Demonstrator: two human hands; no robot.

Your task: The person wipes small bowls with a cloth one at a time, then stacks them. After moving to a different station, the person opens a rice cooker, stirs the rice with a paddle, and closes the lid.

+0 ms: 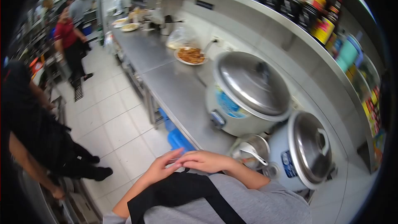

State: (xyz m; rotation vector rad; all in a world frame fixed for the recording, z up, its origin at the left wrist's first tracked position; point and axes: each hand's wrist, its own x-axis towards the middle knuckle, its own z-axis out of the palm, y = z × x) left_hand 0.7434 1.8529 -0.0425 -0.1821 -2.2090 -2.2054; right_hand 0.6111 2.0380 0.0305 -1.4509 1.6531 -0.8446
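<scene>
Both hands meet in front of the grey shirt and black apron strap at the bottom centre. My left hand (162,168) has its fingers stretched out, with a gap below them, and nothing shows in it. The fingers of my right hand (204,160) lie fairly flat and touch the left hand's fingertips; no object is visible there. Just beyond them is the front end of the steel counter (166,84). To the right of my right hand sits a metal pot (258,144) with a white ladle (253,154) resting in it.
A large lidded cooker (232,112) stands on the counter, another (282,157) nearer right. Behind are a plate of food (190,55) and a plastic bag (180,38). Bottles (290,0) line the shelf above. A person in black (37,120) stands close left, another in red (66,35) farther back.
</scene>
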